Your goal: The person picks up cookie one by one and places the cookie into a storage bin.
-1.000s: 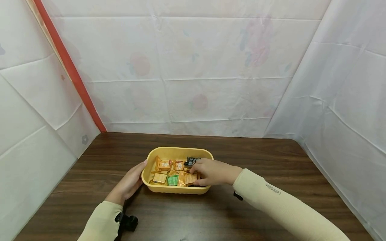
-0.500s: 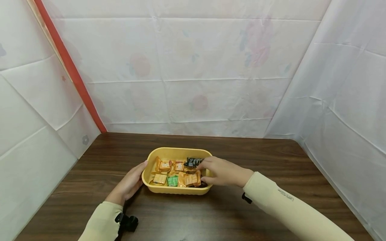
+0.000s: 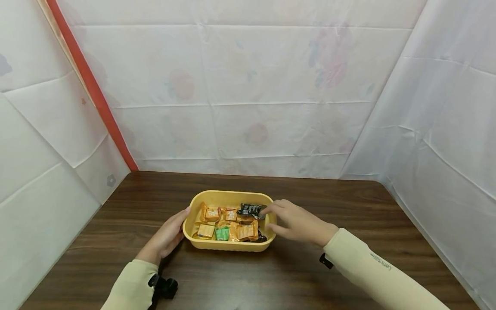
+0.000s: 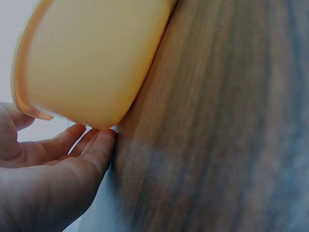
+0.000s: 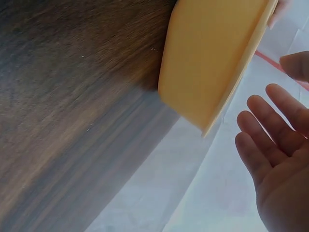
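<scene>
A yellow plastic basket (image 3: pixel 228 245) stands on the table, holding several small wrapped snacks. Orange packets (image 3: pixel 246 231), a green packet (image 3: pixel 222 234) and a black packet (image 3: pixel 249 209) show inside it. My left hand (image 3: pixel 168 234) holds the basket's left end, thumb at the rim and fingertips against the outer wall (image 4: pixel 91 63) in the left wrist view. Over the right rim hovers my right hand (image 3: pixel 296 221), its fingers spread and nothing held. In the right wrist view the same right hand (image 5: pixel 285 154) is apart from the basket wall (image 5: pixel 207 63).
The dark wood-grain table (image 3: pixel 329 193) reaches back to a white patterned sheet (image 3: pixel 232 86). More sheeting hangs at both sides, with a red strip (image 3: pixel 93 86) at the left corner. A black wrist camera (image 3: pixel 164 287) sits on the left sleeve.
My right hand has let go of the orange packet at the basket's right and drawn back rightward, fingers opening. That packet lies in the basket. My left hand has kept its place.
</scene>
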### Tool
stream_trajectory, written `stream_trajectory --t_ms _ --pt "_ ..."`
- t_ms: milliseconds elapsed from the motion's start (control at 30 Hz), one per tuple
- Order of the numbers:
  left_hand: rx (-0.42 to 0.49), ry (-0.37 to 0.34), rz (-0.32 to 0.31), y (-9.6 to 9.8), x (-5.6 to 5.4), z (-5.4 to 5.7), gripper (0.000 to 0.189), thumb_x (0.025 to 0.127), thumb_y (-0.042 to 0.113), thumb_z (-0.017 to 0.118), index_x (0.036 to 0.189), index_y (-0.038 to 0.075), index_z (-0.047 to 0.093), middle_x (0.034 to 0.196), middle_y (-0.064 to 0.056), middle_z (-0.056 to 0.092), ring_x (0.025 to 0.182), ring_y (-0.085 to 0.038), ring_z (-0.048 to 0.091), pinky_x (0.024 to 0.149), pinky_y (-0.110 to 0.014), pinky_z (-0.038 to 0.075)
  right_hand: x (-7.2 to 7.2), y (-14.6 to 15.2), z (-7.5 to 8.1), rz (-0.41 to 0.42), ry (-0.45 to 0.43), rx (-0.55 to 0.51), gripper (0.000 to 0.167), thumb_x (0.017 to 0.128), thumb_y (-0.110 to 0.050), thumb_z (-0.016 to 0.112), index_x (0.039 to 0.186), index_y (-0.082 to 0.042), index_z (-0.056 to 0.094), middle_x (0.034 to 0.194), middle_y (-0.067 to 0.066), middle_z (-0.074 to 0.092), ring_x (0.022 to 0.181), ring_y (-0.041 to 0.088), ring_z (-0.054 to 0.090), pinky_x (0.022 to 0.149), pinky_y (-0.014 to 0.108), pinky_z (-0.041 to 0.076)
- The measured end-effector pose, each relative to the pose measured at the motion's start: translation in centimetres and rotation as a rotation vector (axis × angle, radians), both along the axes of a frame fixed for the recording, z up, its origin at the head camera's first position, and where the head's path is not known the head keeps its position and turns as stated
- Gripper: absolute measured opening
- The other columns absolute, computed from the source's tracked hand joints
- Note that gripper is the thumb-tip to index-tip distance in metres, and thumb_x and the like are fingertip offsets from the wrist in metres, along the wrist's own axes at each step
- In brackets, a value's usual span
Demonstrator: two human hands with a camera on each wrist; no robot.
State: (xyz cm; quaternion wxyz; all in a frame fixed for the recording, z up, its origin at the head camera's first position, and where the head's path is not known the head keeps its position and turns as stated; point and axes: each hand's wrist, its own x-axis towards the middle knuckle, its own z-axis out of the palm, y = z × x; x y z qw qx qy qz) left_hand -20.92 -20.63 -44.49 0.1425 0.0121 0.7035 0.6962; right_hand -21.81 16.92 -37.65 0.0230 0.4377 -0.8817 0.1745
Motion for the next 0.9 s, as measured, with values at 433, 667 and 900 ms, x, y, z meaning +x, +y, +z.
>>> stream_trajectory --t_ms 433,667,900 --pt "0.014 -0.009 0.002 0.2 -0.3 0.1 0.074 0.109 0.049 0.031 0.158 -0.003 0.015 0.164 -0.020 0.013 0.147 -0.029 0.018 0.115 -0.045 0.023 0.7 2.5 -0.9 -0.137 -0.022 -0.070 0.037 0.101 -0.028 0.063 0.133 -0.010 0.060 0.129 -0.001 0.060 0.123 0.016 0.052 0.101 0.040 0.046" --pt "0.005 -0.012 0.007 -0.1 -0.4 0.0 0.072 0.109 0.049 0.032 0.158 -0.003 0.018 0.163 -0.020 0.017 0.146 -0.028 0.020 0.113 -0.039 0.028 0.9 3.4 -1.7 -0.163 -0.045 -0.085 0.037 0.101 -0.028 0.062 0.134 -0.011 0.059 0.131 -0.003 0.058 0.126 0.017 0.050 0.102 0.042 0.045" --pt "-0.034 0.012 -0.009 -0.1 -0.5 0.4 0.069 0.110 0.046 0.030 0.156 -0.004 0.023 0.160 -0.022 0.025 0.142 -0.029 0.028 0.104 -0.031 0.037 0.7 4.1 -2.2 -0.205 -0.026 -0.099 0.039 0.100 -0.027 0.064 0.134 -0.009 0.058 0.134 0.001 0.057 0.128 0.021 0.050 0.103 0.044 0.044"
